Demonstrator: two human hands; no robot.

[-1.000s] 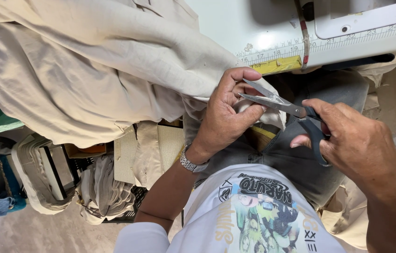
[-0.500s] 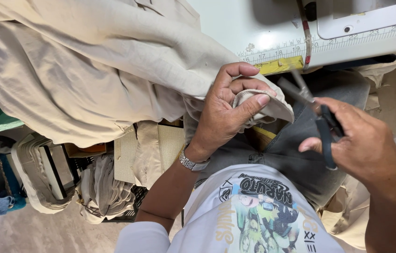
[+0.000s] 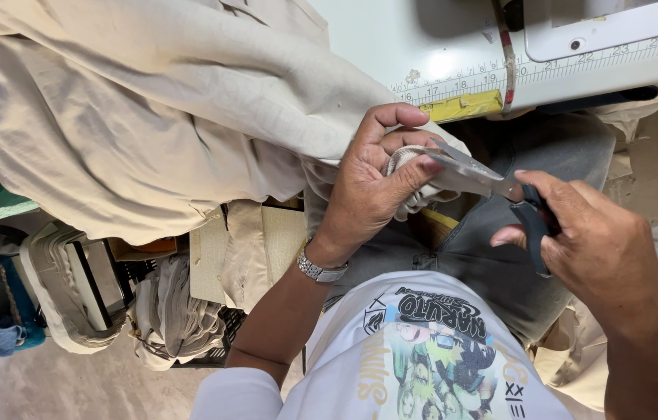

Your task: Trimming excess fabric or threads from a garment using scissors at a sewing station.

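Scissors [image 3: 492,187], one pair; one cloth piece [image 3: 414,175]; two hands.

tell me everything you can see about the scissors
The scissors have dull grey metal blades and dark handles. The right hand grips the handles, fingers wrapped round them, so the loops are mostly hidden. The blades point up and left, over the person's lap, toward the left hand, with the tips at the small fold of beige cloth which that hand pinches. The blades look nearly closed, lying against the cloth and close to the left fingers. They sit just below the edge of the white sewing table.
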